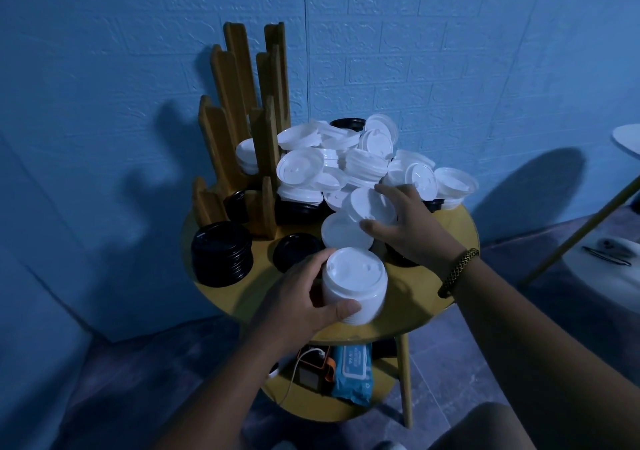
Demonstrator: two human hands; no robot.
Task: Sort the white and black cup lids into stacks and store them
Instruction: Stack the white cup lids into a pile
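- My left hand [304,297] is curled round a stack of white lids [353,283]. The thumb lies across the near side and the fingers wrap the far side, holding the stack at the front of the round yellow worktop [228,294].
- My right hand [412,228] reaches to the near edge of the loose pile and grips one white lid [372,207]. The thumb is under its near rim and the fingers are bent over the far rim, so the lid sits tilted.
- Another white lid [343,235] lies just below and to the left of that one, partly covered by it.
- The pile of white lids [346,162] fills the back and right of the worktop. A few black lids [298,209] show beneath it.
- A stack of black lids [221,254] stands at the left edge of the worktop. A single black lid [296,250] lies flat between that stack and my left hand.
- The wooden rack [242,120] stands at the back left. It holds some white lids [246,159] in a higher slot and some black ones [237,204] in a lower slot.
- A braided bracelet [457,269] is on my right wrist.
- On the shelf under the worktop lies a blue packet of wipes [353,373].
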